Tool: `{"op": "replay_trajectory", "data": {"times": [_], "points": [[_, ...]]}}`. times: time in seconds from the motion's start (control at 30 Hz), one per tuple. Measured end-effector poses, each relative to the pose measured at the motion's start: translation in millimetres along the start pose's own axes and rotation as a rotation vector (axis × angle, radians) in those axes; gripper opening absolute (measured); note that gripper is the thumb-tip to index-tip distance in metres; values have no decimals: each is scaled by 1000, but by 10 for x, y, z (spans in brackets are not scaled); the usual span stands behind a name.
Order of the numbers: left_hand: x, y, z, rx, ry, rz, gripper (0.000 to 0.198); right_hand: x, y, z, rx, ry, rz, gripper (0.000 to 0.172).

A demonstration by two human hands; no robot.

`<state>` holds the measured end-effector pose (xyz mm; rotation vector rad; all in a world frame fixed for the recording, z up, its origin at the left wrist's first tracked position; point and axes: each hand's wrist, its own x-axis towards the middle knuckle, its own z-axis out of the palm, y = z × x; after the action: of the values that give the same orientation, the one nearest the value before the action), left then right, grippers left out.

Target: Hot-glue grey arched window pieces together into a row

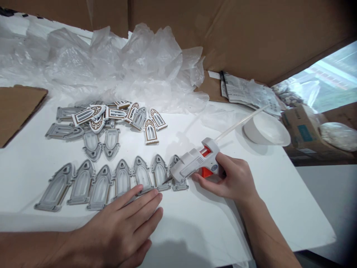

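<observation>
Head view, looking down on a white-topped bench [217, 227]. Right grip [223, 178] closed firmly around the orange-triggered handle of a white plastic hot glue gun [195, 160], a long translucent glue stick [240, 124] trailing from its rear, its thin metal nozzle just over the end of a row of gray arched window frames [142, 175]. Left grip [122, 227] open, fingers [139, 199] flat and spread, tips resting on the frames' raised molded edges. Farther off, a loose heap of similar frames [111, 115], some faced with brown scrollwork, then crumpled clear plastic sheeting [125, 63] and a shallow white bowl [266, 128].
</observation>
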<state>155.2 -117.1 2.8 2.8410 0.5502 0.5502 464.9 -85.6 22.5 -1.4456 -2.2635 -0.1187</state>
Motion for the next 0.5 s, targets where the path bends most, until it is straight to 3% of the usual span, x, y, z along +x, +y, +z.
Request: {"op": "replay_trajectory", "data": {"times": [0.5], "points": [[7, -5, 8, -7, 7, -8, 37, -19, 43, -2, 24, 7, 17, 40]]}}
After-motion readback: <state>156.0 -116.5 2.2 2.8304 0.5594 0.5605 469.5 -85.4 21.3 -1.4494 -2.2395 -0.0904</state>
